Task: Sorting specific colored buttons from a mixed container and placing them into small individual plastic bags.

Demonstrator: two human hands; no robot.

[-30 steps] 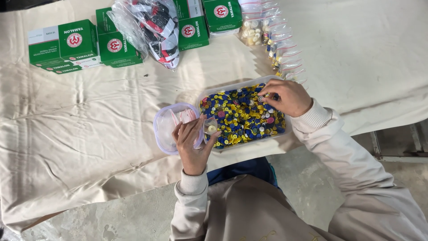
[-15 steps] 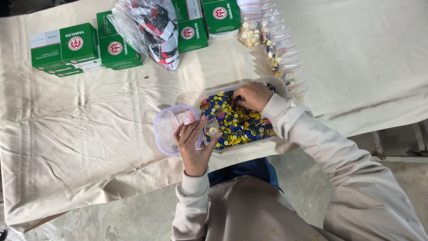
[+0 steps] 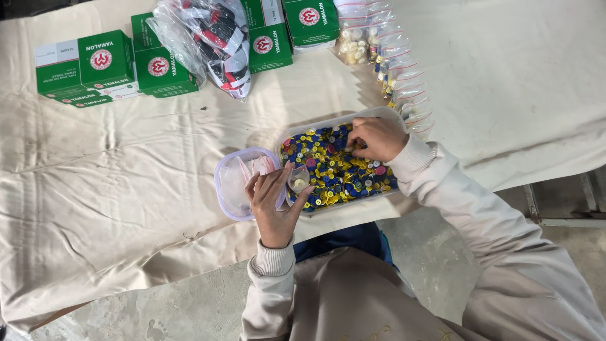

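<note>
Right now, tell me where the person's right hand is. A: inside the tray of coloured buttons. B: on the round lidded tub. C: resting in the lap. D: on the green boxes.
A: the right hand reaches into the tray of yellow and blue buttons, fingers down among them.

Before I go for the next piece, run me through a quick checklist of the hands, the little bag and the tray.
1. Left hand holds the small clear bag upright beside the tray: ok.
2. Bag mouth open: cannot tell.
3. Right hand is down in the coloured pieces, fingers pinched: ok.
4. A piece really caught between the fingers: cannot tell, hidden.
5. Tray sits flat on the cloth, near its edge: ok.
6. Round clear container lies under the left hand, touching the tray: ok.
</note>
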